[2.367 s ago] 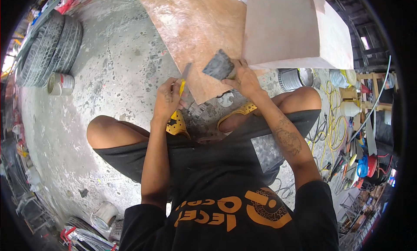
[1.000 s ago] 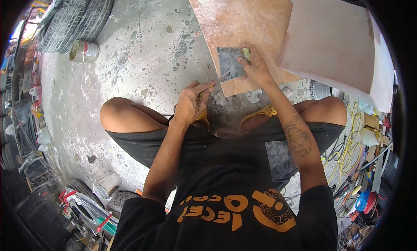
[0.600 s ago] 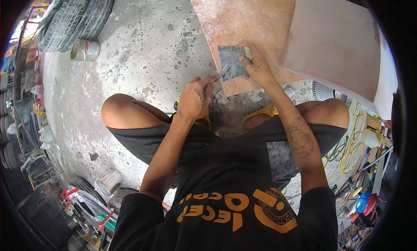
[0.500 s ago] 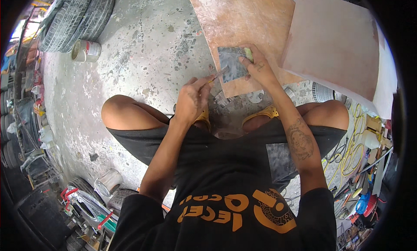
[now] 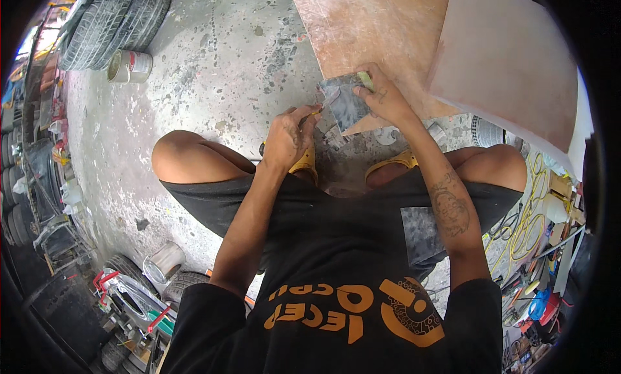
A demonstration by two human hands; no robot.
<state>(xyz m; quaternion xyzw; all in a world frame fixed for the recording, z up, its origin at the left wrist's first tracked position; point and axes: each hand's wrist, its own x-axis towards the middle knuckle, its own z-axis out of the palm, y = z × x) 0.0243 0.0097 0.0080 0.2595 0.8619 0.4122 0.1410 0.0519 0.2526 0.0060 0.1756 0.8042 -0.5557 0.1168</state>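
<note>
Charcoal grey with pale, cloudy mottling, the square sheet point(image 5: 352, 110) lies tilted over the near corner of the brown board point(image 5: 369, 25); a slim blade point(image 5: 330, 96) overlaps its left side, though contact is hard to tell. We judge the sheet light, thin and fairly stiff, its dusty face perhaps a little slippery, its edges liable to crease. Our right hand point(image 5: 383, 101) has its fingers clamped on the right edge, thumb on top, a sound hold; our left hand point(image 5: 289, 136) has fingers closed around the blade's handle.
</note>
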